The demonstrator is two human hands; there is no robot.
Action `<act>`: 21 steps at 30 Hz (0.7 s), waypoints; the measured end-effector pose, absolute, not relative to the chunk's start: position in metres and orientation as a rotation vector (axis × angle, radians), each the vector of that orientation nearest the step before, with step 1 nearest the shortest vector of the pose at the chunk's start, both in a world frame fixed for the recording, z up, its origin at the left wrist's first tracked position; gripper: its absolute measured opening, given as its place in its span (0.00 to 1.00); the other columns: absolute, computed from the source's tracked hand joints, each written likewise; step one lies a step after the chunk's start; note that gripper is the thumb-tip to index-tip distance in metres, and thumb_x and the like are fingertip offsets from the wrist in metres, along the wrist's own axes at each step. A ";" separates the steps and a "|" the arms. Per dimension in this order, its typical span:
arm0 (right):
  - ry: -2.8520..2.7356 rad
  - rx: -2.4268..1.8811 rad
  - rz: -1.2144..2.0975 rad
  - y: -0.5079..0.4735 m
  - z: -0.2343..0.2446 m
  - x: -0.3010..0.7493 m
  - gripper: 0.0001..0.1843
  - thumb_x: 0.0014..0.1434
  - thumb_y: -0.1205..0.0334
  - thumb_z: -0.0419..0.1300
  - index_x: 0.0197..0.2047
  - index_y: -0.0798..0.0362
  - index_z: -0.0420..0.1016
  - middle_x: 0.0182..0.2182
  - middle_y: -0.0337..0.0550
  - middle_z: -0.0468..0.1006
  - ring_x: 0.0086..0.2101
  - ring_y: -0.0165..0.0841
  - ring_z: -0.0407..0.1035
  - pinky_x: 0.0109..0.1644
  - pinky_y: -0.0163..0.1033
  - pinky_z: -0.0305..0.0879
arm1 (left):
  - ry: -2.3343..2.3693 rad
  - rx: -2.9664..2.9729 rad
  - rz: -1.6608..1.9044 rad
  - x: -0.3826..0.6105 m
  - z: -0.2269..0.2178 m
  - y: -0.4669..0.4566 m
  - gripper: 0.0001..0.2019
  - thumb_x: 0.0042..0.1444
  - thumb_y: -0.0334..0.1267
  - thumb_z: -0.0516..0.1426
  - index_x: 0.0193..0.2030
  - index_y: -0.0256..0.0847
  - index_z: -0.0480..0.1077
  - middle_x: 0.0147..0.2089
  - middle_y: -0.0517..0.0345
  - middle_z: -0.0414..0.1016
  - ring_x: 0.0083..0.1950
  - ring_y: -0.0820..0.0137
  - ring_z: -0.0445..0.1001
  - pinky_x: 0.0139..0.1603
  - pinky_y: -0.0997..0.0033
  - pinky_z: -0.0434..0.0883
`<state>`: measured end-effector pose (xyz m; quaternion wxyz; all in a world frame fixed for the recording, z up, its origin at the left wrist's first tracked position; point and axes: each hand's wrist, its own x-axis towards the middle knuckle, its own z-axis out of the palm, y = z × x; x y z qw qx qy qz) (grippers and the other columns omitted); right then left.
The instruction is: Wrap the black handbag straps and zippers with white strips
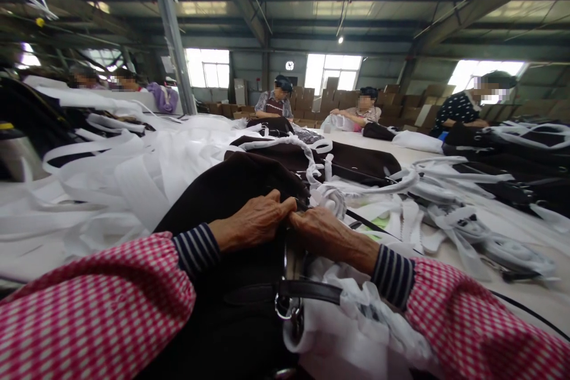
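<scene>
A large black bag (231, 190) lies in front of me, with a zipper (285, 255), a leather strap and a metal ring (282, 307) along its near side. My left hand (256, 219) is closed on the bag's edge by the zipper, knuckles up. Close against it, my right hand (325, 234) is also closed, pinching the same edge; the exact spot between the fingertips is hidden. Crumpled white wrapping (356, 326) bulges beside the bag below my right forearm.
Loose white strips (151, 172) heap on the left. More black bags (365, 163) and wrapped white straps (445, 190) cover the table (525, 249) ahead and right. A metal flask (18, 151) stands far left. Several people work across the table, with cardboard boxes behind them.
</scene>
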<state>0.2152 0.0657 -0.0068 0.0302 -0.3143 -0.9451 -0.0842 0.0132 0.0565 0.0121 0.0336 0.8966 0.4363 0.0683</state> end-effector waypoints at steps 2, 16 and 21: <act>-2.889 -1.001 -0.255 0.063 -0.008 0.216 0.09 0.66 0.71 0.55 0.49 0.59 0.71 0.32 0.49 0.81 0.30 0.35 0.75 0.30 0.38 0.53 | 1.340 2.813 0.162 0.013 0.013 0.057 0.14 0.64 0.30 0.49 0.55 0.42 0.66 0.44 0.53 0.67 0.37 0.64 0.69 0.40 0.64 0.66; -2.633 -1.064 -0.169 0.055 -0.031 0.224 0.05 0.63 0.72 0.56 0.43 0.57 0.70 0.28 0.43 0.78 0.28 0.32 0.72 0.30 0.38 0.49 | 1.079 2.587 0.433 0.002 0.002 0.079 0.10 0.68 0.42 0.58 0.47 0.47 0.81 0.45 0.59 0.82 0.48 0.65 0.77 0.49 0.71 0.64; -2.617 -1.060 -0.158 0.055 -0.031 0.224 0.05 0.63 0.71 0.56 0.43 0.57 0.69 0.28 0.43 0.78 0.27 0.31 0.71 0.30 0.38 0.48 | 1.004 2.696 0.384 0.007 0.004 0.081 0.10 0.69 0.40 0.57 0.45 0.42 0.81 0.42 0.55 0.82 0.45 0.65 0.78 0.46 0.71 0.65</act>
